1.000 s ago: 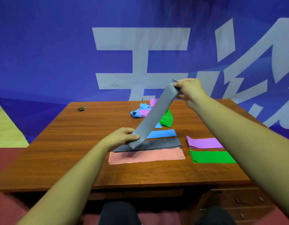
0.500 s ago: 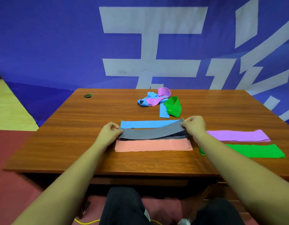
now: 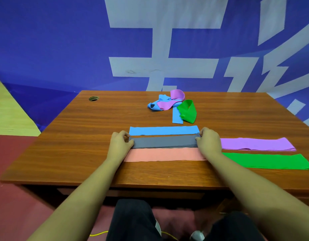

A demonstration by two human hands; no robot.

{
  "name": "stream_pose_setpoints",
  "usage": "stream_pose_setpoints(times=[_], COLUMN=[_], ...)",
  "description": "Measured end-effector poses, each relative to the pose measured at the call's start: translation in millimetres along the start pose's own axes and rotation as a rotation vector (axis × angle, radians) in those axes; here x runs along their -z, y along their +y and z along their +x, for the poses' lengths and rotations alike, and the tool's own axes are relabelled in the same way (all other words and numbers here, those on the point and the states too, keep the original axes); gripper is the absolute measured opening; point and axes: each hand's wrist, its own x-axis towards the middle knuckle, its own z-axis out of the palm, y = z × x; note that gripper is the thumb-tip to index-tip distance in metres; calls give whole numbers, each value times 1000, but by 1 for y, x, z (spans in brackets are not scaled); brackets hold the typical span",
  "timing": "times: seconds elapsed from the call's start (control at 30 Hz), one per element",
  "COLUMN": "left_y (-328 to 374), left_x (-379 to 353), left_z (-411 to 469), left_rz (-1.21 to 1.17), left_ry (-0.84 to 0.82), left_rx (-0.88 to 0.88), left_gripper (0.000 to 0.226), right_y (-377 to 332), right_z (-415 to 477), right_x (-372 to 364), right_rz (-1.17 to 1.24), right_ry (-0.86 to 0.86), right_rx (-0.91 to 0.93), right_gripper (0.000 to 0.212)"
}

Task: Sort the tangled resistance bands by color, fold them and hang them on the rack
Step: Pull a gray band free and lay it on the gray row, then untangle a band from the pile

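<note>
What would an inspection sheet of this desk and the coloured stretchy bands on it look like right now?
Surface: brown wooden desk with a round cable hole.
Job's things: flat blue band, grey band, salmon-pink band, flat purple band and flat green band laid out; tangled pile of blue, purple and green bands behind them. No rack seen.
Clutter: nothing seen.
Grippers: left hand and right hand pinch the grey band's ends.
Cables: yellow cord on the floor.
Surroundings: blue banner, red floor.
</note>
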Motion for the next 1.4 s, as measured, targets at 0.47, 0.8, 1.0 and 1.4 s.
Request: stream_pose_setpoints(times=[0.47, 0.8, 1.0, 1.4], left_y=[93, 158, 157, 236], left_x=[-45, -139, -161, -63], left_z=[67, 123, 137, 121], left_rz=[-63, -34, -2, -512], left_ry=[-40, -304, -280, -129], left_rx=[-273, -366, -433, -548], left_gripper=[4, 32, 19, 5], right_y=[-13, -1, 10, -39], right_z=[72, 125, 137, 139], right_x=[20, -22, -34, 94], right_rz=[214, 130, 173, 684], right_ry=[-60, -224, -172, 173], right_rx=[85, 113, 148, 259], right_gripper=[11, 35, 18, 6])
